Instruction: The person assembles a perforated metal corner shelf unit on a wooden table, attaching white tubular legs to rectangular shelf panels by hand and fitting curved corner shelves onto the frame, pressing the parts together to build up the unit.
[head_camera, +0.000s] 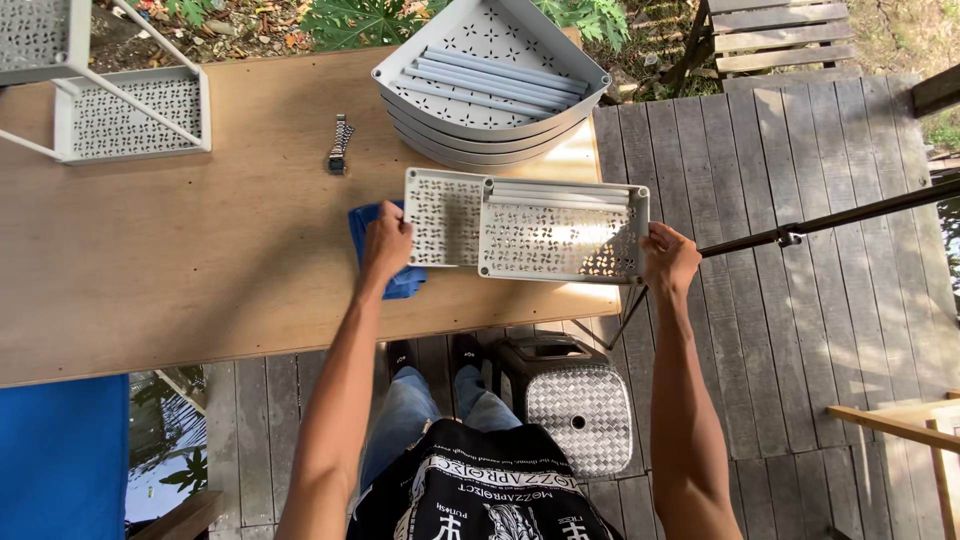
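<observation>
Rectangular trays gripped at both ends, hands near table edge

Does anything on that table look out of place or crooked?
A wristwatch lies among the shelf parts, the odd item there. The rectangular trays gripped by the left hand and right hand sit offset, not squarely nested, over a blue cloth.

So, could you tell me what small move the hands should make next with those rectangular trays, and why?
Probably lift the upper tray straight up off the lower tray: the right hand grips its outer end, the left hand steadies the lower one, and they overlap only partly.
</observation>
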